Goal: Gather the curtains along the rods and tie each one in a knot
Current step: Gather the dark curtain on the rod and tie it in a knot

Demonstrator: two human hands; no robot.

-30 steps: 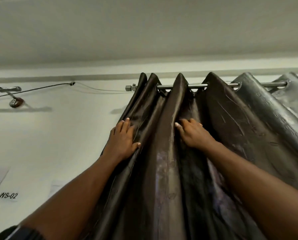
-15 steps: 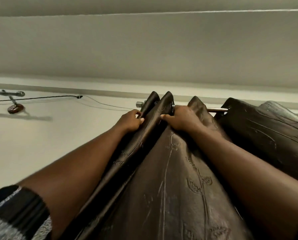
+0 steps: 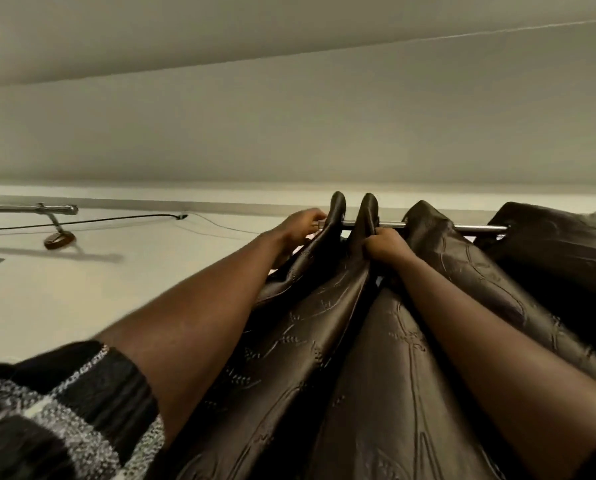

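Here, the curtain (image 3: 393, 358) hangs from the rod (image 3: 480, 229), bunched into dark folds. Our left hand (image 3: 300, 226) has its grip curled on the end fold at the rod's left tip, and our right hand (image 3: 383, 242) keeps its grip clamped on the next fold, just beneath the rod.

dark brown shiny curtain (image 3: 393, 375), embossed leaf and stem pattern, threaded on a silver rod (image 3: 480, 229) at centre right of frame. top bunched into upright folds: two narrow peaks close together by the rod's left end, a wider fold just right of them, another at the far right, short bits of rod showing between. fabric drops to the bottom edge. second silver rod (image 3: 26, 208) on a wall bracket at the left edge, well apart.
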